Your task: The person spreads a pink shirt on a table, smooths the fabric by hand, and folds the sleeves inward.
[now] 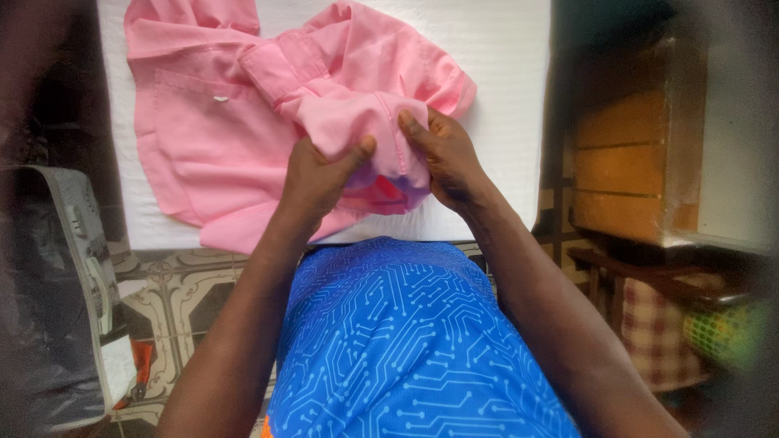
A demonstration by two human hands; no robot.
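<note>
Hands, left point(318, 172) and right point(449, 154), pinch a bunched fold of pink shirt point(243, 122) at the white worktop's point(503, 65) near edge.

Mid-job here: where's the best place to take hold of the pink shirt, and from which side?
Judging by its pose, grip the pink shirt at the bunched fold nearest the body, where the left hand and right hand already pinch it. Come from the near edge of the white surface: the fold stands raised there, while the rest lies flat.
</note>
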